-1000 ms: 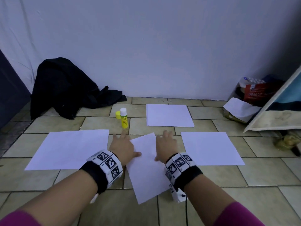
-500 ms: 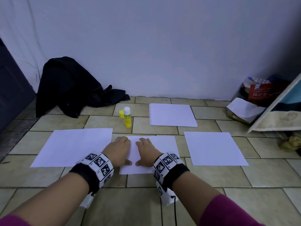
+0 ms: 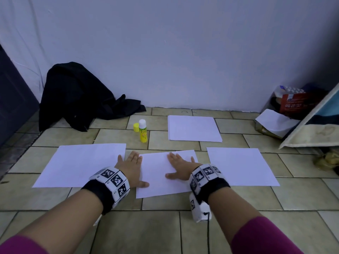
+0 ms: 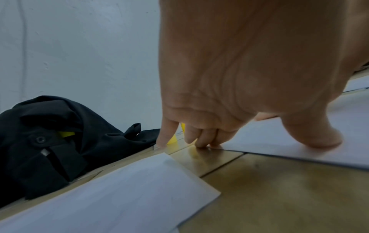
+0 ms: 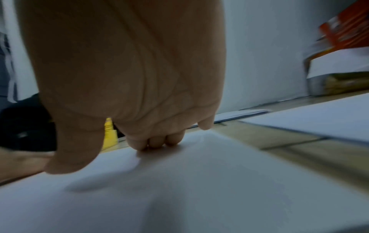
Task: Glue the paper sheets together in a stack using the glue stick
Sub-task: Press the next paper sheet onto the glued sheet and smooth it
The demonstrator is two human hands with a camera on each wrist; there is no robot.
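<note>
A white middle sheet point(image 3: 157, 173) lies on the tiled floor in front of me. My left hand point(image 3: 131, 166) rests flat at its left edge, thumb on the paper, fingers point(image 4: 201, 139) touching the tile beside it. My right hand point(image 3: 178, 165) presses flat on the sheet's point(image 5: 199, 181) right part with straight fingers point(image 5: 157, 141). A yellow glue stick point(image 3: 142, 132) stands upright behind the sheet, its yellow cap point(image 3: 136, 127) beside it. More white sheets lie left point(image 3: 82, 164) and right point(image 3: 240, 165), and a paper stack point(image 3: 193, 128) lies further back.
A black garment point(image 3: 77, 96) is heaped against the wall at the back left. A red box point(image 3: 300, 102), crumpled paper point(image 3: 275, 121) and a leaning board point(image 3: 315, 129) crowd the right corner. A dark door point(image 3: 11, 99) stands at the far left.
The middle sheet has been turned from a slanted position to lie square between the side sheets. Both hands then slid apart across it, left toward its left edge, right toward its right.
</note>
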